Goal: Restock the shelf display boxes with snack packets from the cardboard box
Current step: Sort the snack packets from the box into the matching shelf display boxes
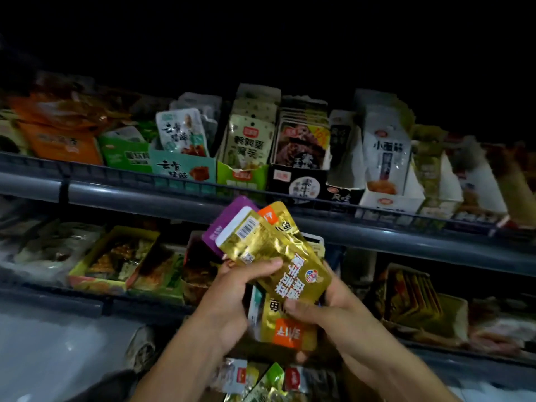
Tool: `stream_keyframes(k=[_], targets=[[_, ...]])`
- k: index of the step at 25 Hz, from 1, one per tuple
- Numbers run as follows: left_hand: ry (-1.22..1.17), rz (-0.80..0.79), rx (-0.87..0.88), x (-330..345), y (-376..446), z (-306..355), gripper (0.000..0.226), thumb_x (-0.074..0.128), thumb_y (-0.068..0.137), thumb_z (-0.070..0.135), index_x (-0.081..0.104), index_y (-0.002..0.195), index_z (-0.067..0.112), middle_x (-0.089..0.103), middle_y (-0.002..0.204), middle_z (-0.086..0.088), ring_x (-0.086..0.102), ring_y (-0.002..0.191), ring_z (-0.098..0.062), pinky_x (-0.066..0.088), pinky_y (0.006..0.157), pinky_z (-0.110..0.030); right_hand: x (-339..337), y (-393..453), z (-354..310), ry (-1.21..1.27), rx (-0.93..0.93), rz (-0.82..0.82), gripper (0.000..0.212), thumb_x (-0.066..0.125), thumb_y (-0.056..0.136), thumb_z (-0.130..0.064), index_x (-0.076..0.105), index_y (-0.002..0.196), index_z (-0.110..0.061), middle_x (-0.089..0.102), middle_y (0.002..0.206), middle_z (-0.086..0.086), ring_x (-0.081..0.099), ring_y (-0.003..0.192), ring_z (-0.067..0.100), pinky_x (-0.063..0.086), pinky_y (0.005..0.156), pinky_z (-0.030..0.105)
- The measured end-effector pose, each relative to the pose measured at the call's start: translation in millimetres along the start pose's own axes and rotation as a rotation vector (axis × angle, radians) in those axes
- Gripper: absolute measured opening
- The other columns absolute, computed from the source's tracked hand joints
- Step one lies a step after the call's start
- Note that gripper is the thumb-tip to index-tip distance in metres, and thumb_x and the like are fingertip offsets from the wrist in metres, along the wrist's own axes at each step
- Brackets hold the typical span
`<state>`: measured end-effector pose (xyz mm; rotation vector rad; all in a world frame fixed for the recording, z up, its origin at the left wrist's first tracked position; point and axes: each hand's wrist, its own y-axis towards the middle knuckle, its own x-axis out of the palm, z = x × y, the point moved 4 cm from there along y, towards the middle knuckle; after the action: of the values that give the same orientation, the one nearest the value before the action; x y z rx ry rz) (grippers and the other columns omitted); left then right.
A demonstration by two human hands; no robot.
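In front of the lower shelf, both hands hold a fan of snack packets. My left hand [232,288] grips a bunch with a gold packet [269,248] on top, a purple packet [229,221] behind it and a gold one with an orange corner [277,217]. My right hand [327,311] pinches the lower end of the bunch and holds another gold packet with an orange label [287,329] below. More loose packets [261,381] lie at the bottom edge; the cardboard box around them is not clearly visible.
The upper shelf carries a row of display boxes: a teal one [182,169], a green one [243,177], a black one [298,184], a white one [388,198]. A grey shelf rail [130,195] runs across. Lower shelf boxes [113,259] sit left and right of my hands.
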<state>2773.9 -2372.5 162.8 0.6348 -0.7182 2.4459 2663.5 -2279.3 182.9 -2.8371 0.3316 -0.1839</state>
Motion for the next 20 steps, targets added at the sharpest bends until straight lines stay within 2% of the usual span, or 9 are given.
stream_keyframes(k=[3,4,6,8,11,13,16,18,20], targets=[[0.044,-0.139,0.012,15.8,-4.7,-0.4,0.025,0.077,0.066,0.004,0.079,0.091,0.01,0.075,0.098,-0.02,0.075,0.081,-0.033,0.059,0.062,-0.039,-14.8,-12.7,-0.5,0.095,0.098,-0.053,0.047,0.071,0.083,-0.01,0.057,0.121,-0.033,0.075,0.105,0.003,0.073,0.085,0.028,0.057,0.053,0.037],[0.048,-0.164,0.002,22.4,-8.4,-0.5,0.015,0.073,0.069,0.009,0.08,0.081,0.011,0.076,0.094,-0.018,0.075,0.076,-0.031,0.059,0.062,-0.038,-18.5,-14.2,1.6,0.107,0.111,-0.048,0.042,0.069,0.085,-0.009,0.057,0.12,-0.028,0.074,0.106,0.005,0.073,0.086,0.029,0.058,0.056,0.039],[0.043,-0.205,-0.038,33.1,-11.0,-7.8,0.02,0.062,0.075,0.017,0.081,0.074,0.012,0.076,0.091,-0.017,0.075,0.074,-0.03,0.059,0.065,-0.037,-23.6,-16.7,7.6,0.123,0.109,-0.015,0.036,0.065,0.089,-0.007,0.059,0.12,-0.024,0.074,0.11,0.006,0.072,0.094,0.029,0.058,0.076,0.05],[0.038,-0.221,-0.121,38.5,-13.4,-16.3,0.026,0.058,0.081,0.022,0.081,0.078,0.01,0.076,0.094,-0.018,0.074,0.076,-0.032,0.058,0.072,-0.039,-26.0,-16.9,15.7,0.085,0.093,0.054,0.034,0.063,0.092,-0.01,0.06,0.122,-0.027,0.074,0.111,-0.001,0.071,0.102,0.021,0.055,0.091,0.046],[0.051,-0.191,-0.169,37.0,-12.0,-30.7,0.029,0.061,0.082,0.029,0.08,0.091,0.009,0.074,0.099,-0.019,0.073,0.079,-0.033,0.056,0.073,-0.04,-25.5,-19.4,18.1,-0.09,0.0,0.18,0.032,0.064,0.092,-0.034,0.057,0.123,-0.042,0.071,0.109,-0.019,0.067,0.101,0.001,0.052,0.086,0.025],[0.081,-0.164,-0.19,37.8,-14.0,-36.5,0.029,0.066,0.078,0.032,0.08,0.092,0.01,0.075,0.094,-0.019,0.072,0.074,-0.034,0.056,0.067,-0.039,-28.7,-21.5,11.9,-0.206,-0.126,0.297,0.045,0.07,0.082,-0.048,0.05,0.123,-0.045,0.068,0.107,-0.023,0.066,0.096,-0.003,0.054,0.081,0.023],[0.118,-0.155,-0.187,43.3,-17.1,-35.8,0.028,0.073,0.073,0.025,0.074,0.092,0.005,0.073,0.081,-0.019,0.071,0.064,-0.035,0.058,0.056,-0.037,-48.7,-21.8,-7.3,-0.102,-0.342,0.523,0.027,0.076,0.081,-0.026,0.059,0.102,-0.03,0.071,0.091,-0.008,0.07,0.078,0.01,0.057,0.064,0.026],[0.133,-0.147,-0.157,48.9,-15.5,-33.1,0.036,0.076,0.069,0.018,0.07,0.101,0.004,0.074,0.088,-0.021,0.072,0.069,-0.036,0.06,0.057,-0.04,-64.3,-20.4,-20.4,-0.041,-0.417,0.587,0.016,0.075,0.084,-0.014,0.06,0.088,-0.019,0.069,0.075,0.001,0.066,0.069,0.018,0.055,0.064,0.033],[0.144,-0.111,-0.131,52.7,-12.1,-31.0,0.044,0.077,0.069,0.017,0.068,0.11,0.005,0.075,0.092,-0.02,0.073,0.072,-0.036,0.061,0.061,-0.042,-78.9,-19.3,-23.7,0.016,-0.405,0.616,0.017,0.072,0.087,-0.011,0.056,0.082,-0.015,0.066,0.069,0.005,0.06,0.065,0.019,0.05,0.064,0.037]])
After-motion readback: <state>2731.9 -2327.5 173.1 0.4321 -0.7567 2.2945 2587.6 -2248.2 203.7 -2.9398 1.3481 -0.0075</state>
